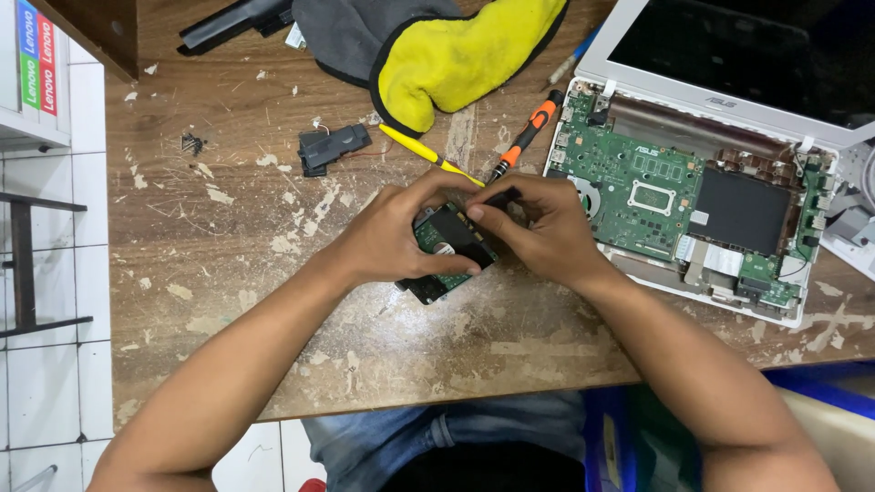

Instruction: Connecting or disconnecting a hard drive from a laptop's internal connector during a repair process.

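Both my hands meet over the middle of the worn wooden table [228, 255]. My left hand [392, 239] grips a small hard drive [447, 246] with its green circuit board facing up, thumb across its near edge. My right hand [538, 232] pinches the drive's far right corner, where a small black piece shows between the fingertips. To the right lies an opened white laptop [693, 182] with its green mainboard and black battery bay exposed.
An orange-handled screwdriver [527, 137] and a yellow tool [428, 153] lie just beyond my hands. A yellow and grey cloth [456, 55], a small black speaker part [333, 146] and a long black battery [237, 20] sit farther back. White tiled floor lies left.
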